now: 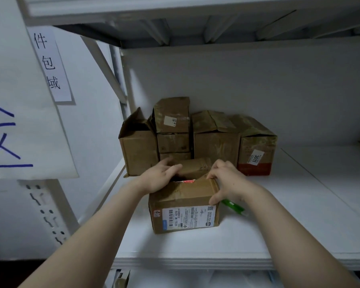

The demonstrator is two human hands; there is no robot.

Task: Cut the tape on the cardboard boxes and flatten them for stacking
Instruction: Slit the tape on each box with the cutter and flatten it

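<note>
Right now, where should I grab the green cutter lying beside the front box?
Take the green cutter by its exposed end, coming from the right. It lies flat on the shelf, its other end tucked behind the right hand and the box, so only that side looks open.

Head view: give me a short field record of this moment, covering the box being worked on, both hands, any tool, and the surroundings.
box in work: labelled cardboard box at shelf front, top flaps parted
left hand: on top left edge, fingers in the opening
right hand: gripping top right corner
tool: green object lying beside the box, partly hidden behind right hand
background: other boxes stacked at the rear
surface: white shelf
</note>
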